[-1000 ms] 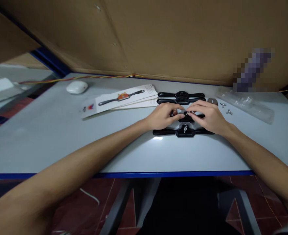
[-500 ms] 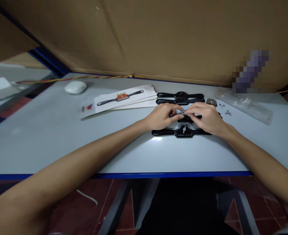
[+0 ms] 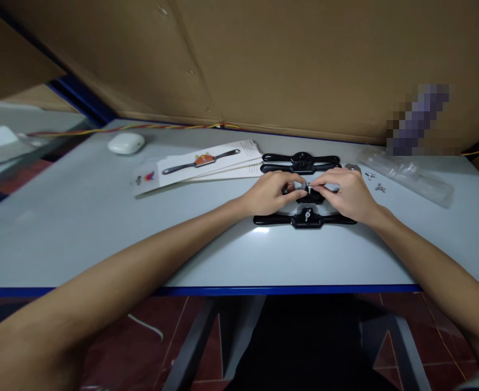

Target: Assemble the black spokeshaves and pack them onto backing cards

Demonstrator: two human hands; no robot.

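Both hands meet over a black tool (image 3: 309, 197) lying on the surface (image 3: 101, 228). The left hand (image 3: 270, 194) holds the tool with closed fingers. The right hand (image 3: 347, 193) pinches a small silver screw (image 3: 308, 188) on top of it. A clear plastic bag (image 3: 406, 174) lies to the right; I cannot tell what is inside.

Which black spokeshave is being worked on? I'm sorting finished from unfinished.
The middle spokeshave, under both hands; the near spokeshave and the far pair lie untouched.
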